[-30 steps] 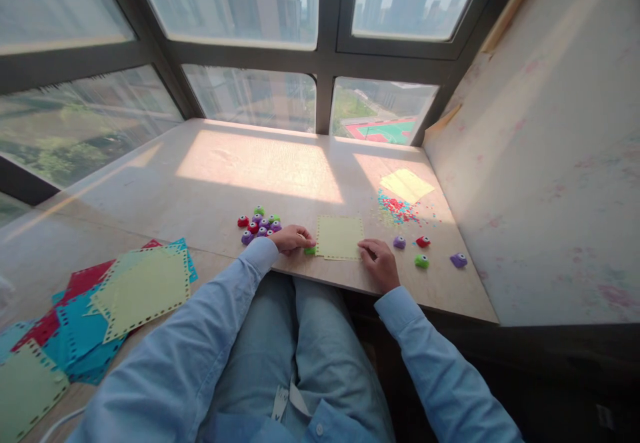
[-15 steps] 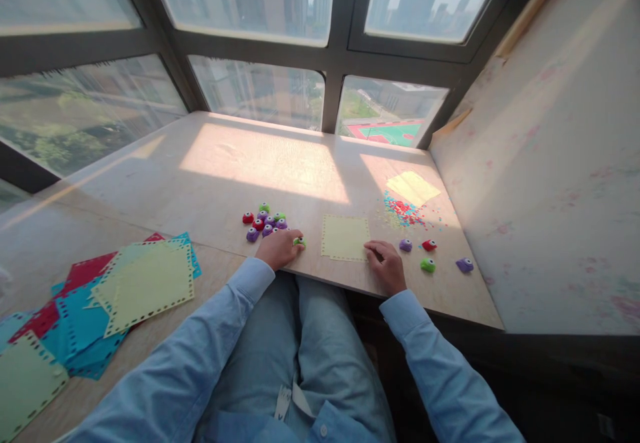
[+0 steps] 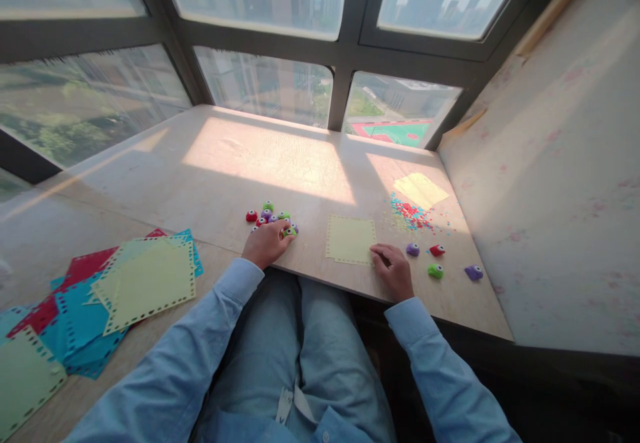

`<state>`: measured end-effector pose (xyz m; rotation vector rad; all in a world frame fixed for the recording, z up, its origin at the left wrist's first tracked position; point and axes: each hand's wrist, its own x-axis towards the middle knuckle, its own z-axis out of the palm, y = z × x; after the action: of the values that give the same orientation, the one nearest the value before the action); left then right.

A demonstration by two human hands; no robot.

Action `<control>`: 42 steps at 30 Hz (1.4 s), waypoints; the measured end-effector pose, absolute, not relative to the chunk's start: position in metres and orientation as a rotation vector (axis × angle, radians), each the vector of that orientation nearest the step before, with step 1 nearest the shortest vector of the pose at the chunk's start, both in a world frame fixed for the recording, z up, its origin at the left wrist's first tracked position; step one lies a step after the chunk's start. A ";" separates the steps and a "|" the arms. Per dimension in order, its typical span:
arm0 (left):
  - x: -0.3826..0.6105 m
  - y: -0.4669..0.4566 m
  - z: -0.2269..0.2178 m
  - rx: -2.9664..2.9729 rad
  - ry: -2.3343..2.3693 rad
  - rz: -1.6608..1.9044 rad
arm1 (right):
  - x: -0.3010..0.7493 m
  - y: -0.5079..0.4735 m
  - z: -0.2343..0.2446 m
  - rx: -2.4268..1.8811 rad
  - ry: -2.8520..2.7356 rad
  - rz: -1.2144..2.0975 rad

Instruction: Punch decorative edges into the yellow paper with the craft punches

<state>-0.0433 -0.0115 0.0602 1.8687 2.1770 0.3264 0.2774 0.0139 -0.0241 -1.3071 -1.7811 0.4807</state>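
Observation:
My left hand (image 3: 266, 243) is closed on a green craft paper punch (image 3: 289, 232), at the near side of a cluster of small punches in purple, red and green. Part of that cluster is hidden behind the fingers; a red punch (image 3: 251, 216) shows at its left edge. In front of me lies a pale yellow paper sheet (image 3: 351, 240) with small holes along its borders. My right hand (image 3: 393, 270) has curled fingers, their tips pinching the sheet's right edge near the lower corner. Just right of it sits a purple punch (image 3: 413, 249).
Further right are a red punch (image 3: 437, 250), a green punch (image 3: 435, 271) and another purple punch (image 3: 473, 272). Coloured paper bits (image 3: 413, 215) lie scattered by a yellow sheet (image 3: 421, 190). Punched sheets (image 3: 153, 286) overlap at left. The table's front edge runs above my lap.
My left hand has moved left and away from me, carrying the green punch to the cluster. My right hand stays at the sheet's edge. The view has shifted slightly.

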 end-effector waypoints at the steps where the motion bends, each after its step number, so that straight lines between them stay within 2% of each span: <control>1: -0.043 -0.013 0.061 1.864 2.182 0.342 | 0.277 0.014 -0.024 -1.309 -1.780 0.481; 19: -0.042 -0.033 0.049 1.776 2.244 0.299 | 0.275 0.011 -0.019 -1.330 -1.771 0.499; 27: -0.038 -0.023 0.045 1.780 2.333 0.358 | 0.273 0.013 -0.019 -1.282 -1.675 0.496; 32: -0.024 -0.022 0.046 1.800 2.380 0.486 | 0.276 0.005 -0.011 -1.222 -1.504 0.372; 35: -0.008 -0.023 0.040 1.920 2.266 0.588 | 0.284 -0.008 -0.009 -1.226 -1.437 0.330; 42: 0.048 -0.016 0.017 2.296 1.662 0.795 | 0.342 -0.029 0.001 -1.347 -1.302 0.211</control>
<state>0.0475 -0.0162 0.0173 2.2960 1.6621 0.7948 0.3416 -0.0286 0.0014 -1.3468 -1.3021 0.2109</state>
